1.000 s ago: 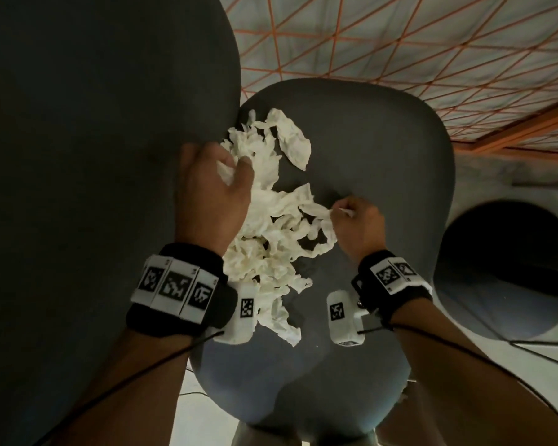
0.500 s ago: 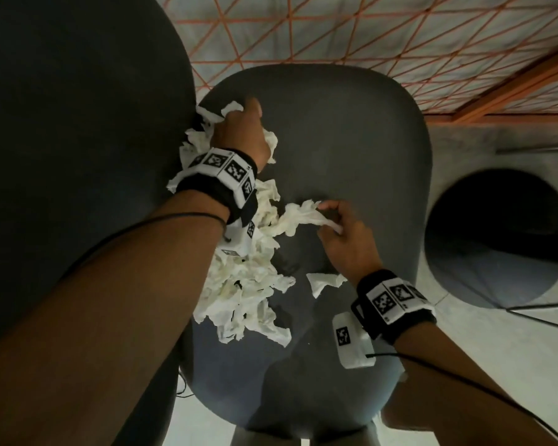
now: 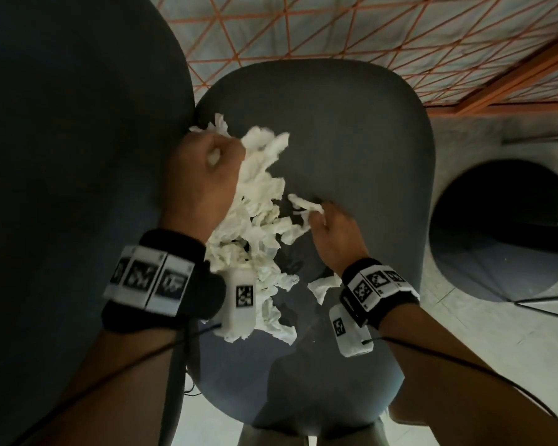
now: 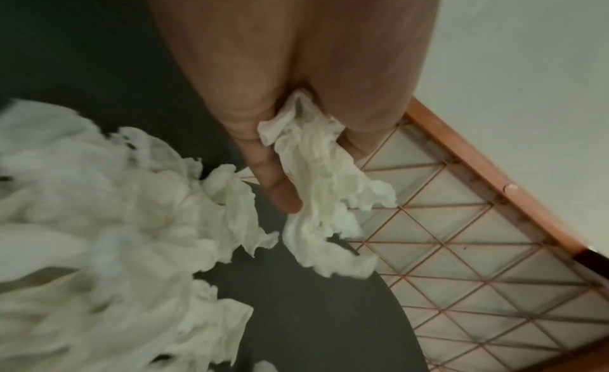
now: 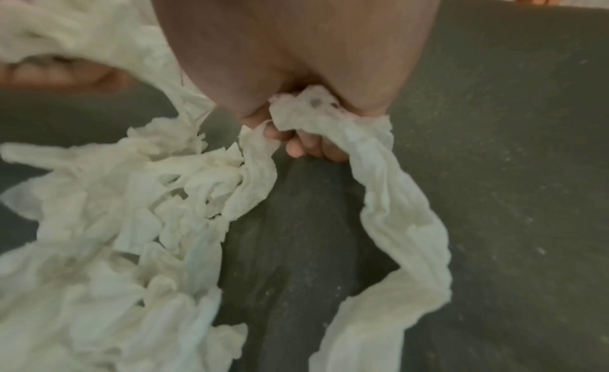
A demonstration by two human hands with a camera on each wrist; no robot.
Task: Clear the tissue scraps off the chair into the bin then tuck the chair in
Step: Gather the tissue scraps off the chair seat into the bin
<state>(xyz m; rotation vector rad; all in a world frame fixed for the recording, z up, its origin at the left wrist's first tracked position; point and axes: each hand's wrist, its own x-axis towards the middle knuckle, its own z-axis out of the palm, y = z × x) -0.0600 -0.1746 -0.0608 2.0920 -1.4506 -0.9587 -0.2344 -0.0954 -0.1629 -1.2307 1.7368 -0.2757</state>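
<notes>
A heap of white tissue scraps [image 3: 255, 220] lies on the left half of the dark grey chair seat [image 3: 351, 133]. My left hand [image 3: 207, 169] is at the heap's far left end, fingers curled round a bunch of tissue [image 4: 316, 174]. My right hand [image 3: 331, 226] sits at the heap's right edge and grips a long twisted strip [image 5: 389, 195]. One loose scrap [image 3: 322, 286] lies on the seat just left of my right wrist. The round dark bin [image 3: 503, 233] stands on the floor to the right of the chair.
The chair's dark backrest [image 3: 78, 156] fills the left side. An orange wire grid [image 3: 335, 30] runs beyond the seat, with an orange frame rail [image 3: 512, 78]. Thin dark metal rods [image 3: 545, 304] lie on the pale floor [image 3: 464, 333] near the bin.
My left hand has pulled back from the seat's far edge toward me, holding tissue. My right hand has closed on a strip at the heap's right edge.
</notes>
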